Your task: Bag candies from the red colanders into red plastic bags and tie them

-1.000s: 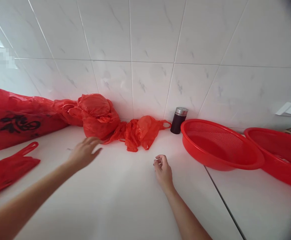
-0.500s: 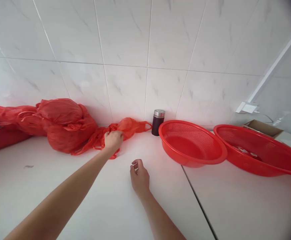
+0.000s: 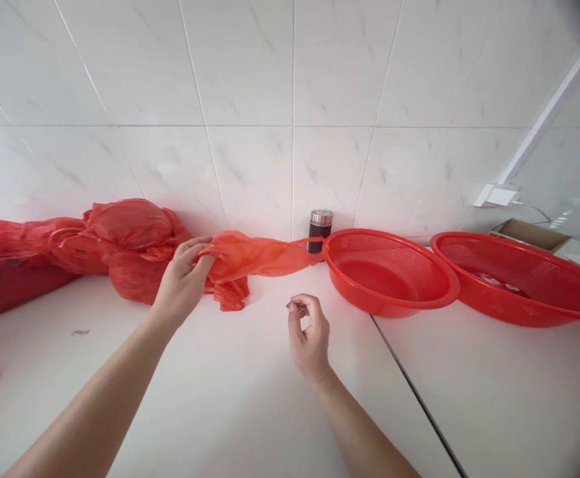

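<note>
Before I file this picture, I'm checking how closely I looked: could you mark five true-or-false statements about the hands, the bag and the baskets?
1. The left hand holds a light red plastic bag. True.
2. The right hand grips a basket's rim. False: the right hand is apart from both baskets, its fingers curled above the white table.
3. The bag stretches toward the dark flask with the silver lid. True.
4. The two baskets are blue. False: the left basket and the right basket are red.
5. A cardboard box is partly hidden behind the right basket. True.
</note>
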`<state>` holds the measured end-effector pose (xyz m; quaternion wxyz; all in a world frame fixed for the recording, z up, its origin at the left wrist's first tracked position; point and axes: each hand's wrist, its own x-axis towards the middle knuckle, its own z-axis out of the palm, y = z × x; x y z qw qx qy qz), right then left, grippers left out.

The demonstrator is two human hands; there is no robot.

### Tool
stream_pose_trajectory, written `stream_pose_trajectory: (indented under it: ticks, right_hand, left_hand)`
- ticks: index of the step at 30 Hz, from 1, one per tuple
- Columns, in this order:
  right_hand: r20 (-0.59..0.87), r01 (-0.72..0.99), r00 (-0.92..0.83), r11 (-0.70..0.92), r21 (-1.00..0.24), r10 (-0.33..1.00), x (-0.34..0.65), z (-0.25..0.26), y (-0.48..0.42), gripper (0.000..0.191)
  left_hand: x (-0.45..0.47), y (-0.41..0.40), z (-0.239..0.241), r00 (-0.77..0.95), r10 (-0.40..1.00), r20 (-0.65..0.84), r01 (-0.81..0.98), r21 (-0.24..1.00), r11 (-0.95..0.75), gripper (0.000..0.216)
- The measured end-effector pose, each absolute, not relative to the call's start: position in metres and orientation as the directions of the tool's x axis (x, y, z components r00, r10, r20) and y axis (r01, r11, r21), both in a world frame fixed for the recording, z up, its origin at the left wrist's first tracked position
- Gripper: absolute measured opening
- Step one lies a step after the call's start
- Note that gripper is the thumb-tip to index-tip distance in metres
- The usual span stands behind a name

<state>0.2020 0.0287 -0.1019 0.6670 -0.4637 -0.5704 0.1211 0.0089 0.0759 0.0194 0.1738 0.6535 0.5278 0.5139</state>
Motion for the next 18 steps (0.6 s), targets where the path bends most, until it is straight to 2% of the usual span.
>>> stream_pose_trajectory:
  ticks: [3, 5, 7, 11, 14, 16, 18]
  right_hand:
    - [0.823, 0.513, 0.227, 0.655, -0.555, 0.52, 0.21, -0.081, 0.018, 0.028]
    - [0.854, 0.565, 0.128, 0.671, -0.48, 0.503, 0.21, -0.078, 0.016, 0.038]
    - [0.84, 0.588, 0.034, 0.669, -0.455, 0.542, 0.205, -0.082, 0.015, 0.034]
    - [0.755, 0.549, -0.091, 0.665, -0.505, 0.649, 0.188, -0.092, 0.011, 0.01]
    - [0.711, 0.492, -0.033, 0.631, -0.6, 0.702, 0.183, -0.091, 0.006, 0.012]
    - [0.668, 0.496, 0.056, 0.56, -0.664, 0.742, 0.185, -0.089, 0.005, 0.013]
    - [0.585, 0.505, 0.061, 0.481, -0.717, 0.808, 0.188, -0.087, 0.004, 0.017]
  left_hand:
    - [0.005, 0.047, 0.006, 0.059, 0.895, 0.441, 0.467, 0.78, -0.415, 0.031]
    - [0.004, 0.033, -0.003, 0.162, 0.906, 0.392, 0.444, 0.791, -0.421, 0.031]
    - [0.005, 0.026, -0.011, 0.217, 0.915, 0.34, 0.448, 0.798, -0.403, 0.031]
    - [0.003, 0.025, -0.021, 0.161, 0.927, 0.338, 0.495, 0.785, -0.372, 0.03]
    - [-0.003, 0.028, -0.026, 0.14, 0.925, 0.353, 0.484, 0.791, -0.375, 0.03]
    - [-0.007, 0.028, -0.029, 0.129, 0.929, 0.347, 0.475, 0.801, -0.365, 0.03]
    - [-0.008, 0.028, -0.032, 0.11, 0.939, 0.326, 0.473, 0.814, -0.337, 0.03]
